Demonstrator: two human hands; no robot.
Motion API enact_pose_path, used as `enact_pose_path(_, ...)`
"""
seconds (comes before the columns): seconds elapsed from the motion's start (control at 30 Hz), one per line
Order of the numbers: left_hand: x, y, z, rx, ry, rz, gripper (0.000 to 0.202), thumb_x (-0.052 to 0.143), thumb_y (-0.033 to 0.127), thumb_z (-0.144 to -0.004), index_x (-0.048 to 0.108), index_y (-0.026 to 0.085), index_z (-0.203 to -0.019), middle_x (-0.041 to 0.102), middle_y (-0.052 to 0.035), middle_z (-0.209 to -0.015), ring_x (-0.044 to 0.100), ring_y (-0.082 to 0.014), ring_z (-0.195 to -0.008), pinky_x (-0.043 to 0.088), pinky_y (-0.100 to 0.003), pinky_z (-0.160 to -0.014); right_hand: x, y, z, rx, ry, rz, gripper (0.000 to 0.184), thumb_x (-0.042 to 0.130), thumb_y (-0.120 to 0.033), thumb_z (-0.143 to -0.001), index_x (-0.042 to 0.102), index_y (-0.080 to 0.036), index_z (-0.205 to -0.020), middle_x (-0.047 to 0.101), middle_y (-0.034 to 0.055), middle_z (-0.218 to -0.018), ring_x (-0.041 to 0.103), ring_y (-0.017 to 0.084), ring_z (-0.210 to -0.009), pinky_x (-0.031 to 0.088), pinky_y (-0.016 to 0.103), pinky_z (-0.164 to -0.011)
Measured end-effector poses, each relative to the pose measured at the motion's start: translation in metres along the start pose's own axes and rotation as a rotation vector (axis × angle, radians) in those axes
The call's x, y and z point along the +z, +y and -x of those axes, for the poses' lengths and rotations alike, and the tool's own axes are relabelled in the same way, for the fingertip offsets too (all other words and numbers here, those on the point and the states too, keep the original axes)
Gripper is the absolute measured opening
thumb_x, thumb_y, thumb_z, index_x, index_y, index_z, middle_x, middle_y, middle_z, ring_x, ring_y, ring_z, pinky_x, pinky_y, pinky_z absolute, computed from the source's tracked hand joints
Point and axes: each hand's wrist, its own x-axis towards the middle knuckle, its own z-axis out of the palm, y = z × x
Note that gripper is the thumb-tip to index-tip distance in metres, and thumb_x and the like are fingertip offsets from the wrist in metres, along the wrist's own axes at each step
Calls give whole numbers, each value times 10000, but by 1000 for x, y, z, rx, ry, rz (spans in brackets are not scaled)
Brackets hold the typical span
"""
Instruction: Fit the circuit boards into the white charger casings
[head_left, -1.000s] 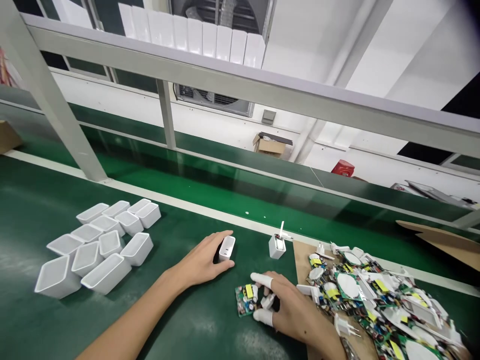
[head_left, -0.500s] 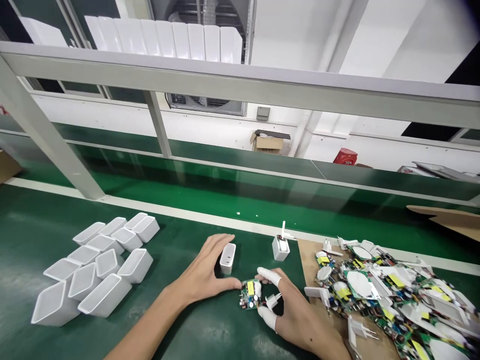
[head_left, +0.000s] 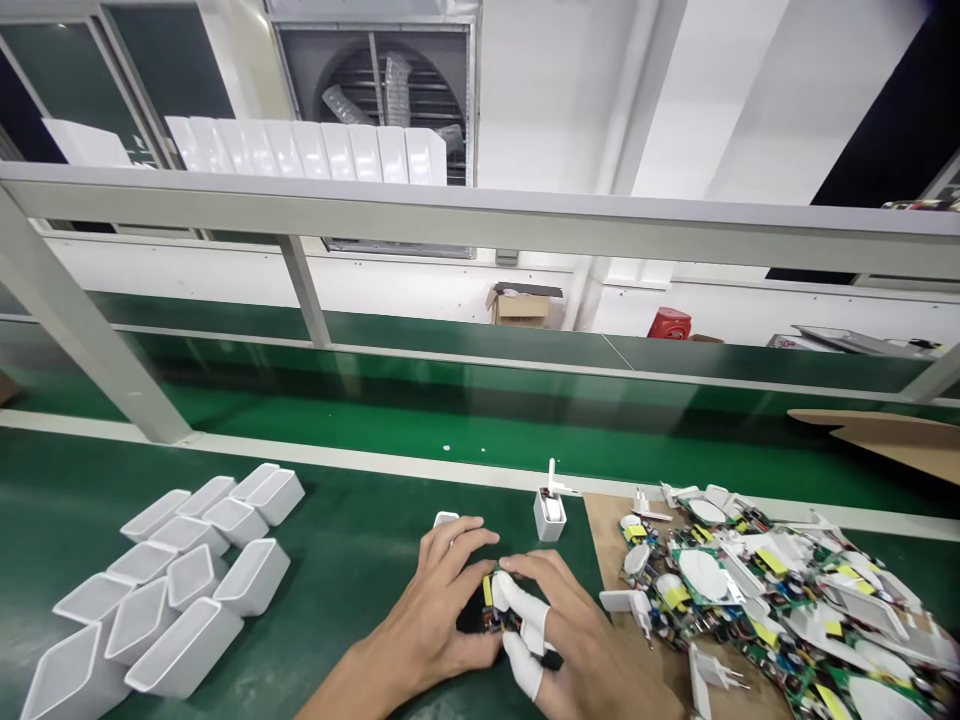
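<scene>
One circuit board (head_left: 487,592), gripped from both sides

Held just above or on the tabletop (head_left: 337,580), contact hidden. Closed on it from one side with left hand (head_left: 431,610); pinched from the other with right hand (head_left: 577,630), by white-covered fingertips (head_left: 523,668). Beyond left hand: white case (head_left: 445,518), mostly hidden. To its right: upright case (head_left: 550,525), plug piece (head_left: 552,475) sticking out. Far right: heap of boards and plugs (head_left: 750,600) on cardboard (head_left: 604,540). Far left: cluster of open white cases (head_left: 251,580).

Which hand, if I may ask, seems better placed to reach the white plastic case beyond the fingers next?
Probably the left hand: it lies closer to that case than the right hand, though both are at the part-yellow circuit board.
</scene>
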Motion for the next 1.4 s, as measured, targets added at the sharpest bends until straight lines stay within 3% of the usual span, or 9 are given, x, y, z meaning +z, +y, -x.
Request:
enact_pose_path(0.1, -8, -10, -1, -81, -22, 0, 775, 917, 400, -747, 571, 228, -1418, 493, -182, -1557, 353, -447, -1505, 363, -635, -1193, -2, 2, 2, 52, 49, 36, 575, 542, -54, -897, 474, -187, -1452, 645, 154, -1280, 626, 280, -1165, 618, 443, -971)
enact_pose_path(0.23, -24, -34, 6, -340, -116, 56, 1305, 959, 612, -635, 224, 310, -1671, 295, -198, -1697, 293, -479, -1553, 339, -682, -1216, 6, 11, 9, 82, 90, 118, 597, 545, -76, -932, 428, -160, -1511, 658, 169, -1275, 653, 278, -1134, 637, 425, -930)
enact_pose_path(0.43, -22, -48, 18, -493, -243, 268, 1056, 769, 188, -858, 137, 316, -1694, 360, -176, -1698, 407, -394, -1537, 385, -627, -1212, 11, 18, 12, 83, 99, 222, 591, 532, -83, -941, 435, -175, -1517, 698, 145, -1213, 688, 286, -1060, 656, 452, -868)
enact_pose_path(0.57, -13, -35, 16, -501, -253, 422, 935, 690, 162, -914, 181, 313, -1684, 550, -153, -1564, 582, -329, -1400, 464, -560, -1165, 5, 16, 11, 134, 167, 220, 545, 554, -112, -970, 451, -198, -1498, 678, 140, -1260, 660, 286, -1180, 626, 454, -963)
enact_pose_path(0.73, -20, -25, 14, -480, -316, 546, 1219, 830, 149, -780, 53, 379, -1690, 465, -124, -1613, 630, -298, -1287, 502, -518, -1125, 4, 14, 13, 166, 221, 212, 538, 577, -150, -984, 445, -194, -1504, 641, 150, -1321, 619, 287, -1263, 595, 459, -1022)
enact_pose_path(0.87, -23, -22, 8, -518, -356, 534, 885, 900, 216, -744, 498, 343, -1522, 650, -74, -1314, 680, -242, -981, 606, -424, -915, 4, 14, 15, 188, 205, 212, 535, 589, -173, -987, 446, -193, -1502, 641, 150, -1311, 630, 285, -1244, 606, 454, -1006)
enact_pose_path(0.93, -19, -18, 4, -464, -278, 507, 710, 902, 175, -738, 614, 306, -1374, 665, -58, -1245, 653, -260, -1058, 587, -419, -954, 2, 13, 15, 176, 198, 206, 554, 611, -167, -976, 447, -191, -1504, 645, 151, -1301, 637, 287, -1229, 613, 453, -991)
enact_pose_path(1.07, -11, -13, 0, -292, -127, 461, 699, 808, 103, -836, 526, 302, -1445, 622, -80, -1364, 556, -278, -1280, 506, -458, -1108, 0, 8, 12, 58, 152, 134, 642, 621, -89, -946, 417, -215, -1542, 651, 152, -1326, 630, 297, -1241, 608, 480, -988)
enact_pose_path(1.4, -10, -15, 3, -200, -141, 388, 783, 695, 48, -917, 387, 328, -1580, 557, -102, -1432, 500, -278, -1325, 491, -476, -1138, 12, 3, 10, -2, 180, 165, 726, 588, -22, -907, 395, -215, -1580, 683, 152, -1319, 663, 308, -1163, 618, 489, -930)
